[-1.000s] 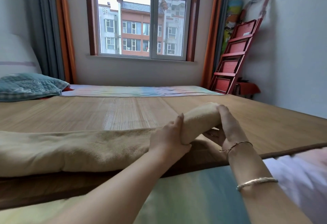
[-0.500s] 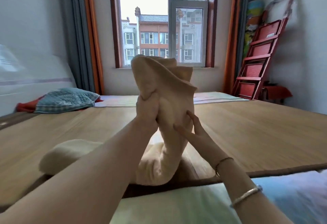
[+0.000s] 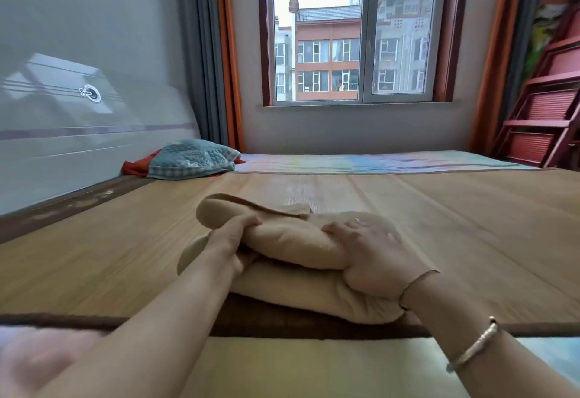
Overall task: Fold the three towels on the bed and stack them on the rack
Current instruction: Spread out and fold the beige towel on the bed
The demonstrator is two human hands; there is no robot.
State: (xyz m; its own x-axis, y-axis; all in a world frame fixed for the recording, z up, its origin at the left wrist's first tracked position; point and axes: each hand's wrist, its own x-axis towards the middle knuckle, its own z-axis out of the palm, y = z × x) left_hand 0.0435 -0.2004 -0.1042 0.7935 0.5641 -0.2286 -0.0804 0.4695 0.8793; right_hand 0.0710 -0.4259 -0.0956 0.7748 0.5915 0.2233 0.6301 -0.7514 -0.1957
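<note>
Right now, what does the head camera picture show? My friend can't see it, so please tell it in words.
Two hands hold a folded beige towel on a bed's bamboo mat: the left hand grips its near edge and the right hand grips its right end. Behind are a blue pillow, a window and a red rack.

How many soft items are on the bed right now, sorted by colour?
Beige: 1, the towel, gripped by the left hand and the right hand.
Teal: 1, the pillow by the headboard.
Red: 1, the cloth under the pillow; what it is cannot be told.
Total: 3. Only one towel is in view.
</note>
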